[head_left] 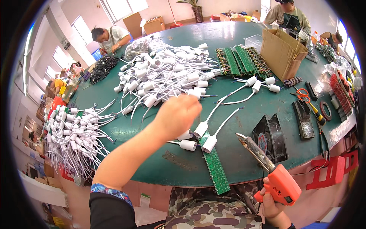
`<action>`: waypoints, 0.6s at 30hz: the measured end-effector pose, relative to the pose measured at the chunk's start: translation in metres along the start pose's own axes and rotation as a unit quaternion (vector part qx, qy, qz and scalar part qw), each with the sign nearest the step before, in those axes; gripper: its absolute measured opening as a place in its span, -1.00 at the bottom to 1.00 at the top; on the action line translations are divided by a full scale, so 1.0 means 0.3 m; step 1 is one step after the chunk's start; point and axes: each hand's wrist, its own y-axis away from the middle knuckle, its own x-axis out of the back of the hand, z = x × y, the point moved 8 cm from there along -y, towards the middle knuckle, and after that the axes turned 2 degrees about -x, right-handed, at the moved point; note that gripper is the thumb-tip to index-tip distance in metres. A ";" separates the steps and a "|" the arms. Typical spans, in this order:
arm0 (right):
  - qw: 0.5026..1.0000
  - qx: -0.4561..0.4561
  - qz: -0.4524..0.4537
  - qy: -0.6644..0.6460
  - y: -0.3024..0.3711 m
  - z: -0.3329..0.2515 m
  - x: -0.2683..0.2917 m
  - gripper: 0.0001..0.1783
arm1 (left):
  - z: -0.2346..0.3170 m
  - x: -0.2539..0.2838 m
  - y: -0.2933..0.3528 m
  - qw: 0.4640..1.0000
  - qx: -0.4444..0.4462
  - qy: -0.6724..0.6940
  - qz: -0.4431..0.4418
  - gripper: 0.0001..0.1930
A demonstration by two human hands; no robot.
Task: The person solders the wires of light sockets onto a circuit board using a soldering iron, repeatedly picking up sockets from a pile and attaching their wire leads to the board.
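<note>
My left hand point(180, 115) reaches over the table to the near edge of a heap of white lamp sockets with cables point(167, 72). Its fingers curl away from view, closed, right by a white socket point(195, 93); what they hold is hidden. In my right hand point(271, 206) is an orange-red soldering gun point(281, 185), its metal tip pointing up and left over the table's near edge. A long green circuit board point(217, 170) sticks out over that edge. White sockets point(209, 144) with cables rest on and beside the board's far end.
A second socket bundle point(72, 133) lies at left. Beyond the heap are green boards with components point(242, 61) and a cardboard box point(282, 52). To the right are a black fan point(271, 138), orange-handled scissors point(302, 95) and a tape roll point(325, 111). Other people sit around the table.
</note>
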 end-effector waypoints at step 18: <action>0.997 -0.070 -0.013 0.019 0.024 0.002 -0.007 -0.42 | 0.000 0.125 -0.173 0.998 -0.020 0.004 0.065 -0.74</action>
